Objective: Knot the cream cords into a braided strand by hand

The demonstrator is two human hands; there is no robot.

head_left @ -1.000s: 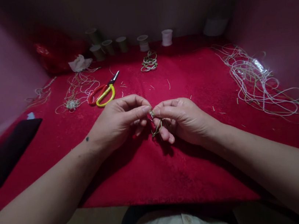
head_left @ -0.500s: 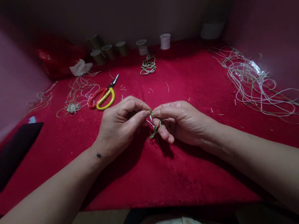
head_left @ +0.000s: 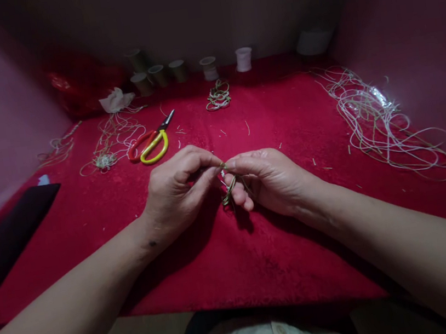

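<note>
A small piece of knotted green and white cord [head_left: 227, 193] hangs between my hands over the red cloth. My left hand [head_left: 185, 180] pinches its top between thumb and forefinger. Close against it, my right hand [head_left: 259, 175] also pinches the cord with thumb and forefinger, its other fingers curled beneath. Green loops dangle in front of those right fingers. Part of the cord is hidden behind the fingertips.
Red-and-yellow-handled scissors [head_left: 154, 143] lie beyond my left hand. Tangled cords [head_left: 109, 144] are at left, more loose cords [head_left: 383, 128] at right. A knotted cord bundle [head_left: 218, 96] lies ahead, before thread spools [head_left: 244, 59]. A dark flat case [head_left: 14, 235] rests far left.
My left hand has turned slightly at the wrist, and its fingertips have shifted a little on the cord. The green loops hang more bunched together. The whole view has drifted slightly.
</note>
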